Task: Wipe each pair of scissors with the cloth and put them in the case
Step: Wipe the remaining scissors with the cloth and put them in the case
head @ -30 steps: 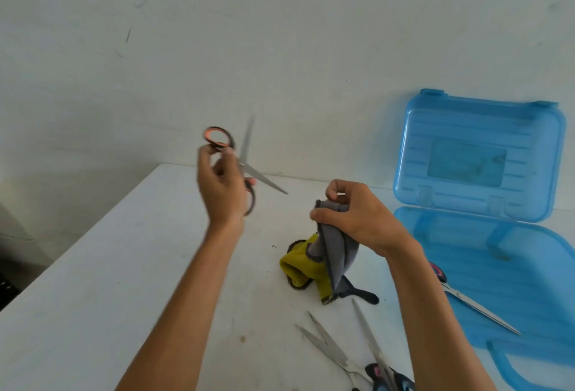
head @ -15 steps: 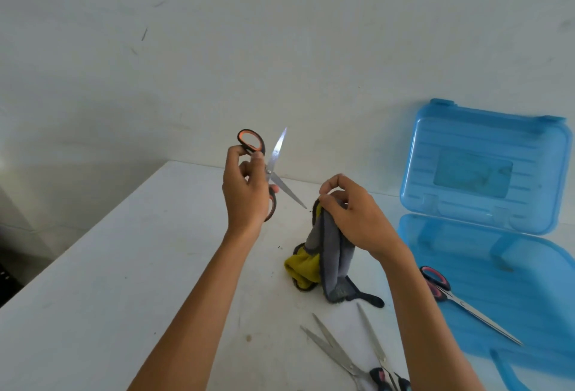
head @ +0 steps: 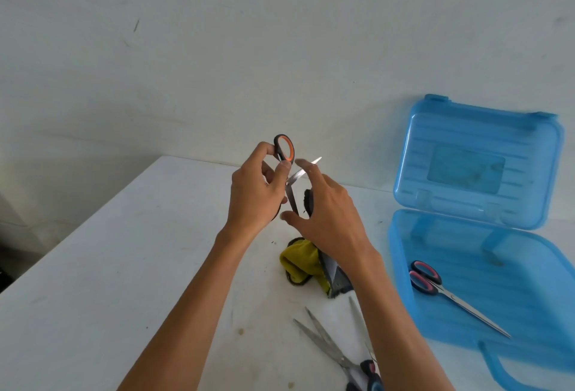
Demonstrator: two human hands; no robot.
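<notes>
Left hand (head: 253, 194) is up over the table (head: 109, 281) holding the orange scissors (head: 287, 169) by the handles, one orange-lined loop sticking up above the fingers. Blades are spread apart, one pointing up and right, the other running down between the two hands. Right hand (head: 329, 216) is right next to it with the cloth (head: 311, 266) gripped in the palm, fingers loosely spread, thumb out near the lower blade. Can't tell if the cloth is actually touching the blade. Cloth is grey and yellow, hangs down from that hand and bunches on the table underneath.

Blue case (head: 466, 297) sits open on the right, lid (head: 476, 160) standing up against the wall. One pair with pink handles (head: 435, 288) is lying inside the bottom half, blades closed and pointing toward the near right corner. More scissors (head: 336, 353) lie on the table near the bottom edge, blades open, handles partly cut off by the frame and the right forearm
</notes>
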